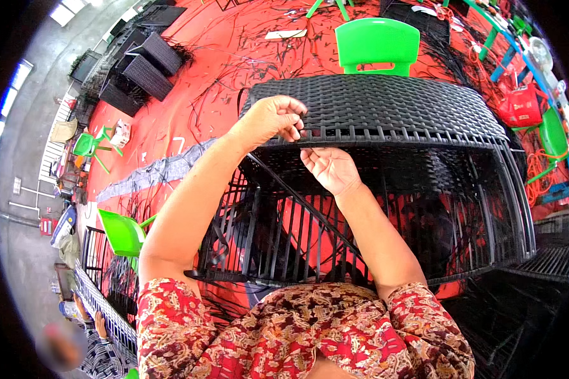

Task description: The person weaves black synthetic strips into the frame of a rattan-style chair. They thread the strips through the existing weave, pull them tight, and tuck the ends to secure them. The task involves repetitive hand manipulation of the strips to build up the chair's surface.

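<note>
Left hand point(275, 120) curled at the wicker frame point(385, 107) (whether gripping, I cannot tell); right hand point(334, 170) half open, just nearer.

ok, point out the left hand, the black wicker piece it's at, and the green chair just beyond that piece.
Left hand point(273, 120): head view, on the back of the hand.
Black wicker piece point(385, 106): head view, on the woven panel.
Green chair point(378, 43): head view, on the backrest.
</note>
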`<state>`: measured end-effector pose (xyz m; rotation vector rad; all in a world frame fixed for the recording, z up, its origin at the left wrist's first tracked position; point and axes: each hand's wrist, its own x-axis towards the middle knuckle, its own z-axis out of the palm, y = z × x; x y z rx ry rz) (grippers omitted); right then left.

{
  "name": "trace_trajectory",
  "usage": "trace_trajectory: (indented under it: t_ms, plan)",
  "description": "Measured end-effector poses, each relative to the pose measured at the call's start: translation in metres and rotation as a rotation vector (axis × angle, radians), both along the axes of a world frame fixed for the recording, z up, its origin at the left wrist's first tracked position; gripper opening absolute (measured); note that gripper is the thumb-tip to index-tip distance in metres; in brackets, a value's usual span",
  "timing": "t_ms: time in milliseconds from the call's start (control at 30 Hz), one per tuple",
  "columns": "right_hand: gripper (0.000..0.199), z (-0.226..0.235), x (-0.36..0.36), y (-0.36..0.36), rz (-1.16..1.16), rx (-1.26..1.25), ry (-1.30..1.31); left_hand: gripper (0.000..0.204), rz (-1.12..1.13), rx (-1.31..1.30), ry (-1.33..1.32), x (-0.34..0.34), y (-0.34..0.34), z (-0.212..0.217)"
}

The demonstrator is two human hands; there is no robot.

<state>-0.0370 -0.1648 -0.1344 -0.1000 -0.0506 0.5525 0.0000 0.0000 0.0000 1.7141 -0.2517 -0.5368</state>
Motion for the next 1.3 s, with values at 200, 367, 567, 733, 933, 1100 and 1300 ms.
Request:
trace_trajectory:
  t_ms: [200, 367, 567, 733, 933, 1100, 1300]
  plan:
    - [0.031, 0.003, -0.002, 0.006, 0.006, -0.010, 0.045, 0.012, 0.064, 0.111, 0.077, -0.010, -0.004, 0.010]
    - [0.030, -0.001, -0.002, 0.001, -0.028, -0.049, 0.089, 0.009, 0.026, 0.229, -0.055, -0.005, 0.000, -0.003]
    - [0.032, 0.008, -0.006, 0.001, -0.020, -0.025, 0.060, 0.010, -0.034, 0.576, -0.224, -0.003, -0.009, 0.003]
    - [0.026, 0.005, -0.005, 0.003, -0.030, -0.007, 0.108, 0.014, -0.097, 0.694, -0.509, 0.001, -0.009, -0.009]
    - [0.028, 0.006, -0.004, 0.000, -0.062, 0.023, 0.107, 0.016, 0.006, 0.714, -0.700, -0.007, -0.012, -0.020]
    - [0.030, 0.007, -0.008, -0.001, -0.086, 0.051, 0.160, 0.015, 0.054, 0.620, -0.603, -0.010, -0.010, -0.024]
    - [0.033, 0.002, -0.006, -0.006, -0.043, 0.020, 0.101, 0.013, 0.061, 0.691, -0.687, -0.012, -0.014, -0.023]
